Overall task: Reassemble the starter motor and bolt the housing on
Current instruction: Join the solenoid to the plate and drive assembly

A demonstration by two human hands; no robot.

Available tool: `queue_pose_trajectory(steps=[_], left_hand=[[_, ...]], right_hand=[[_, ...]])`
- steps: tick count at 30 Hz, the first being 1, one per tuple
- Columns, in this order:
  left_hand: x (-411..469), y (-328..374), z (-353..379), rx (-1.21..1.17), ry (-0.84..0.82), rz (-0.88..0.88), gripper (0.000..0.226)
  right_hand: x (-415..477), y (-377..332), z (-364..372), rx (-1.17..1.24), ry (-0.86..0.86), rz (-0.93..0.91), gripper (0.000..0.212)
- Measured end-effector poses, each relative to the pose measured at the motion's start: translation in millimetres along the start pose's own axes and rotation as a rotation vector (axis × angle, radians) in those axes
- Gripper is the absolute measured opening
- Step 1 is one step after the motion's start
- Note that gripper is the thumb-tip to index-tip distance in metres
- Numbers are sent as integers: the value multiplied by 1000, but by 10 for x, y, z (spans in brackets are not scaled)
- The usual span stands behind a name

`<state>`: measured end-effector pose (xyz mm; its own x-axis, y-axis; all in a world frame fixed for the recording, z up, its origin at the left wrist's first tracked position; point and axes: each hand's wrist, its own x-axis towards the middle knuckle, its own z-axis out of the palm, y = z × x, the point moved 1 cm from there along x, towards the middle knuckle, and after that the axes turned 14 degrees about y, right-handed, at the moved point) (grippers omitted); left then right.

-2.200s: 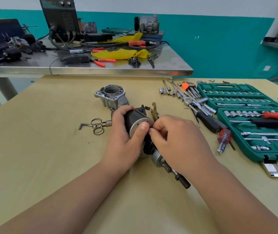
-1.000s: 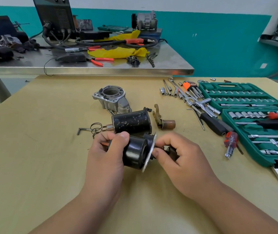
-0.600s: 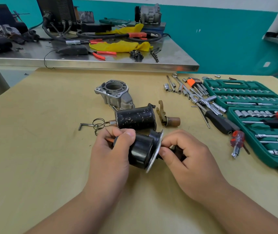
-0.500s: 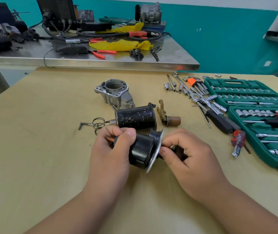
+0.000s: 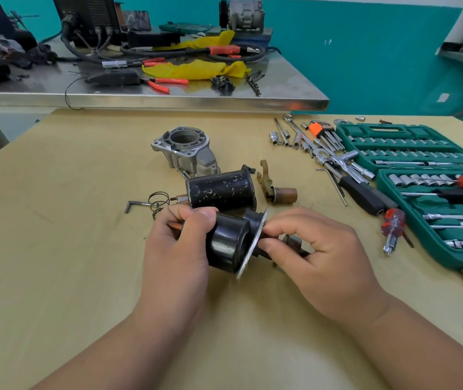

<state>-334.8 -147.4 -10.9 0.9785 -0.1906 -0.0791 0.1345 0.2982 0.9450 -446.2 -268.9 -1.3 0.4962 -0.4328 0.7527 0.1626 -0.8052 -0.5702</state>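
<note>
The black cylinder (image 5: 227, 243) is gleaming smooth and glossy, its flange plate (image 5: 252, 247) is showing bare dull metal, and the threaded stud (image 5: 175, 224) is glinting coppery. Behind it the black can (image 5: 220, 190) is looking scuffed and paint-flecked, while the cast housing (image 5: 185, 149) is showing matt grey metal. The tabletop (image 5: 55, 220) is lying pale and matt, and the socket case (image 5: 388, 128) is shining as green plastic around chromed sockets (image 5: 410, 180).

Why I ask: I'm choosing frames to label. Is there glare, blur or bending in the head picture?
Head view: light is even, with faint shadows under the left hand and right hand; the front edge of the steel bench glints; the black motor part they hold is sharp; the green tool case at the right edge looks stretched by the wide lens.
</note>
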Motion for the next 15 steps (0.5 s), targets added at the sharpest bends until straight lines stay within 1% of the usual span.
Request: queue_pose_trajectory(steps=[1, 4, 8, 10, 13, 15], left_hand=[[-2, 6, -1, 1, 6, -6, 18], [-8, 20, 8, -2, 14, -25, 18], [-10, 31, 24, -4, 6, -36, 18], [-6, 27, 22, 5, 1, -29, 18], [19, 16, 9, 21, -14, -3, 19], [38, 11, -1, 29, -29, 8, 18]], right_hand=[[15, 4, -14, 6, -31, 6, 12], [64, 34, -46, 47, -87, 77, 9], [135, 73, -76, 114, -184, 165, 15], [179, 86, -87, 131, -214, 149, 15], [243, 68, -69, 89, -266, 51, 10], [300, 61, -60, 71, -311, 67, 12]])
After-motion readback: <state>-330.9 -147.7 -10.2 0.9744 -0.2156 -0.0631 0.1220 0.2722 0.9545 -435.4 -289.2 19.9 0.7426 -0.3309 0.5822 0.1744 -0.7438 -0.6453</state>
